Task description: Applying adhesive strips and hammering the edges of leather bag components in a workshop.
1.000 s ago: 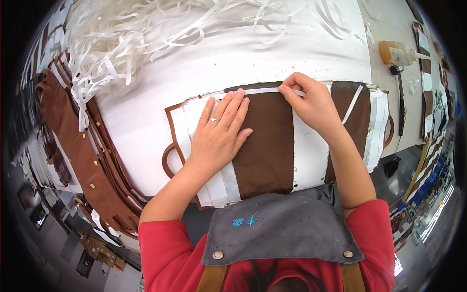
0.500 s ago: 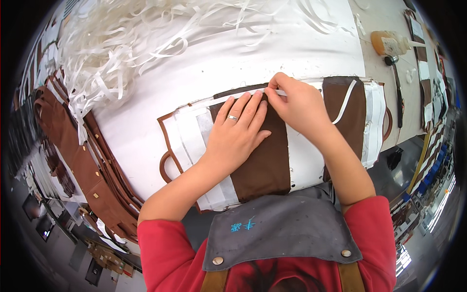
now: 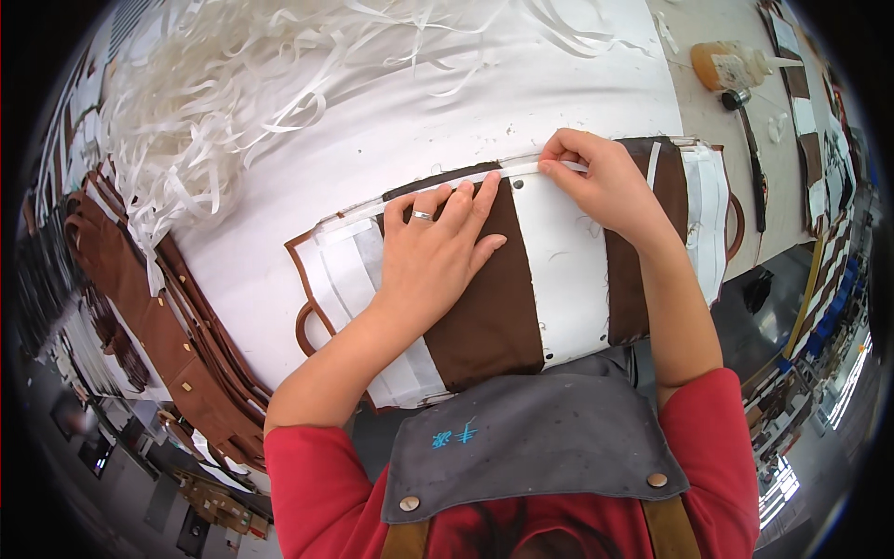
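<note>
A bag body [image 3: 498, 307] lies in front of me, its brown and white panels side by side and brown loop handles at both ends. A narrow white strip [image 3: 518, 171] runs along its far edge. My left hand [image 3: 433, 250] lies with fingers spread on the bag, fingertips pressing at the strip. To its right, my right hand [image 3: 601, 182] pinches the same strip between thumb and forefinger and draws it along the edge. The strip's loose end hangs over the right brown panel, partly hidden by my right hand.
A large tangle of white strips [image 3: 177, 140] covers the far left of the table. Stacked brown leather pieces [image 3: 154, 321] lie at the left edge. At the far right are a nozzle bottle of amber liquid [image 3: 722, 69] and a dark-handled hammer [image 3: 755, 172].
My right hand has slid right along the bag's far edge, with more strip stretched between my hands. My left hand has shifted slightly left in view and still presses there.
</note>
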### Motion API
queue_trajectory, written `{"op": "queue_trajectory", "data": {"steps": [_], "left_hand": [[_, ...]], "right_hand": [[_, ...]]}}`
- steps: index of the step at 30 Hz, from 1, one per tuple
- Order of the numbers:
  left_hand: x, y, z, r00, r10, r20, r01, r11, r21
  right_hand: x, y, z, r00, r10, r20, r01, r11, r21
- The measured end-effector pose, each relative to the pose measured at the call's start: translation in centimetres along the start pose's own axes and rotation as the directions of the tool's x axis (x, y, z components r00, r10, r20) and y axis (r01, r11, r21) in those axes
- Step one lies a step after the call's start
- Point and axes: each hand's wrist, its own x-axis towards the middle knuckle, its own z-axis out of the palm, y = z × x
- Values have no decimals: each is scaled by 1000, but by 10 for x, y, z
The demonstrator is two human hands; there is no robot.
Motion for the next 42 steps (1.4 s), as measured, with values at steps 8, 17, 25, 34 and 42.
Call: {"op": "queue_trajectory", "data": {"steps": [8, 17, 25, 34, 42], "left_hand": [[0, -4, 3, 999, 39, 18, -41, 995, 86], [17, 12, 1, 989, 145, -8, -145, 988, -62], [11, 16, 14, 989, 141, 36, -137, 987, -86], [14, 19, 11, 989, 139, 50, -136, 988, -72], [25, 28, 10, 996, 66, 60, -65, 998, -15]], "right_hand": [[1, 3, 5, 998, -50, -32, 51, 998, 26], [-3, 3, 21, 968, -214, -131, 152, 917, -367], [-16, -1, -5, 992, -127, 25, 126, 990, 62], [-13, 24, -21, 992, 18, -125, -21, 1000, -23], [-9, 25, -7, 975, -98, -202, 45, 967, -250]]}}
